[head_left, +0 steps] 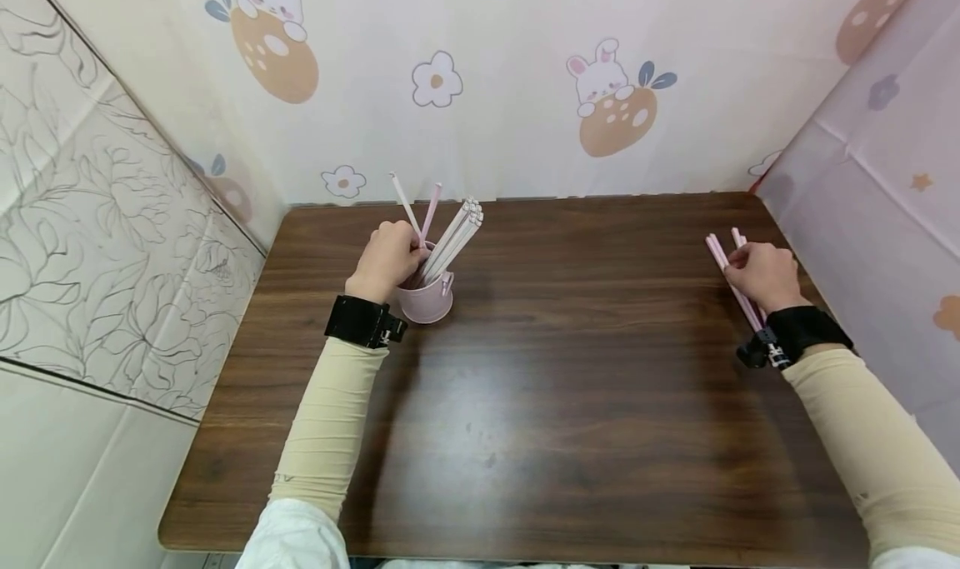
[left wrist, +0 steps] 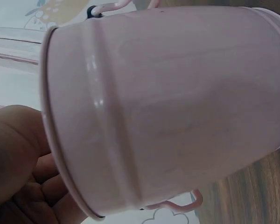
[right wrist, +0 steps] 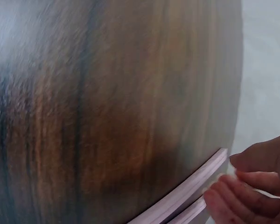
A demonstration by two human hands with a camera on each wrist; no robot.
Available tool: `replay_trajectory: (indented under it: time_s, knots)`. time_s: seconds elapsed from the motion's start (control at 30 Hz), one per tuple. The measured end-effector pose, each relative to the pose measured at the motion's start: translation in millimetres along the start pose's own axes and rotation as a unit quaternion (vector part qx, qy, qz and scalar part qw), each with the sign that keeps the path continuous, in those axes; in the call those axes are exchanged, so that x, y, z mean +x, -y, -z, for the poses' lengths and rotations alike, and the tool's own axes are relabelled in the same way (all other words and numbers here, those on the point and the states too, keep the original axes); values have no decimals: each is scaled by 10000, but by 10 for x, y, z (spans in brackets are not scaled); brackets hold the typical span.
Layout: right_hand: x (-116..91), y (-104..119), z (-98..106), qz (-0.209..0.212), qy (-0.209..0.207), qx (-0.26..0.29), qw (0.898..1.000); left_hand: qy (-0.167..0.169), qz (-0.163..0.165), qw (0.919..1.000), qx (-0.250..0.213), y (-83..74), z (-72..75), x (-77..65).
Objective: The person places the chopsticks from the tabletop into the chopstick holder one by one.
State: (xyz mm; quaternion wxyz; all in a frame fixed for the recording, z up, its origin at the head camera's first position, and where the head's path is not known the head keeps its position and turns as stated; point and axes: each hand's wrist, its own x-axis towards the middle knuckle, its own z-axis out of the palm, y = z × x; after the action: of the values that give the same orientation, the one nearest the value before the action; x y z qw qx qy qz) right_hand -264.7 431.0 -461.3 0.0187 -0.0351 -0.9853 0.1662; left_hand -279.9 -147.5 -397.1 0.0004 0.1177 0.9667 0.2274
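A small pink bucket [head_left: 427,304] stands on the left part of the table. In it a bundle of thin white sticks [head_left: 459,234] leans right, while a lone white stick [head_left: 401,196] and a pink stick [head_left: 432,202] rise apart from it. My left hand [head_left: 388,257] is at the bucket's mouth, fingers curled beside the pink stick; whether they pinch it is hidden. In the left wrist view the bucket's wall [left wrist: 177,107] covers the fingertips. On the right, my right hand [head_left: 765,273] hovers over several pink sticks [head_left: 716,248], thumb and fingers parted near their ends.
The brown wooden table [head_left: 562,386] has its right edge close to my right hand. A printed cloth [head_left: 510,119] hangs behind the table, and another cloth [head_left: 885,244] borders the right. Patterned wall tiles [head_left: 112,244] stand on the left.
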Motion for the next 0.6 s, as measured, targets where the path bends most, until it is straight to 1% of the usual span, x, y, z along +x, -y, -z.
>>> replay_trajectory:
  time_s: [0.17, 0.3, 0.4, 0.5, 0.6]
  knots:
    - [19, -129, -57, 23, 477, -415, 9980, 136, 86, 9999, 45, -30, -20, -23]
    - [13, -143, -66, 38, 550, -484, 9973, 329, 43, 9994, 57, -38, -12, -55]
    - [12, -98, -72, 12, 627, -685, 9957, 449, -3, 9990, 39, -42, 10, -94]
    - [25, -35, -94, 181, 656, -1071, 9919, 458, 43, 9989, -54, -92, 94, -144]
    - [39, 10, -128, 479, 560, -1440, 9868, 302, -3, 9995, -129, -214, 253, -187]
